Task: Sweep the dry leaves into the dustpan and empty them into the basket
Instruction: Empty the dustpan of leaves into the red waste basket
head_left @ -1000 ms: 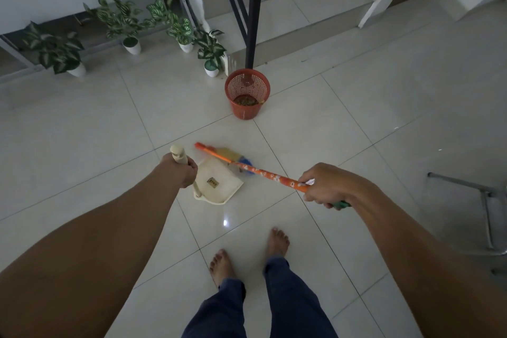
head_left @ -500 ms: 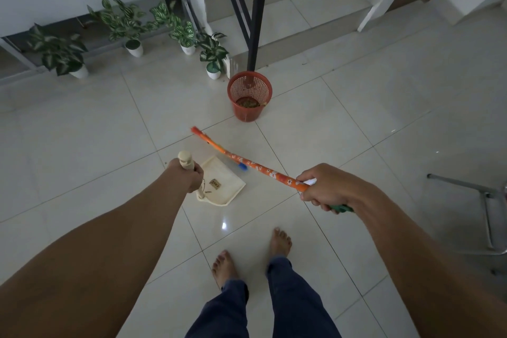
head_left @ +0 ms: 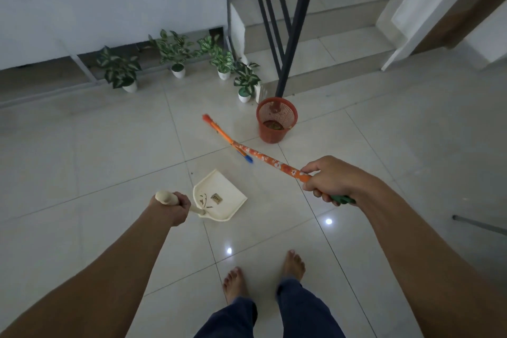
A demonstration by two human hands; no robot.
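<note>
My left hand point(head_left: 170, 208) grips the upright handle of a cream dustpan point(head_left: 219, 195), whose pan rests on the tiled floor and looks empty apart from a label. My right hand point(head_left: 332, 180) grips the orange flowered handle of a broom point(head_left: 258, 153), held slanting over the floor, its far end point(head_left: 208, 119) pointing up-left, well past the pan. A red mesh basket point(head_left: 277, 122) stands beyond the pan beside the stair railing, with brown dry leaves in its bottom.
Several potted plants point(head_left: 175, 52) line the wall at the back left. A dark metal railing point(head_left: 285, 35) and steps rise behind the basket. A metal leg point(head_left: 478, 225) shows at the right edge. My bare feet point(head_left: 263, 274) stand on the tiles below.
The broom has swung away from the dustpan towards the back, its far end now farther off. My left hand keeps holding the dustpan handle. The view has tilted up.
</note>
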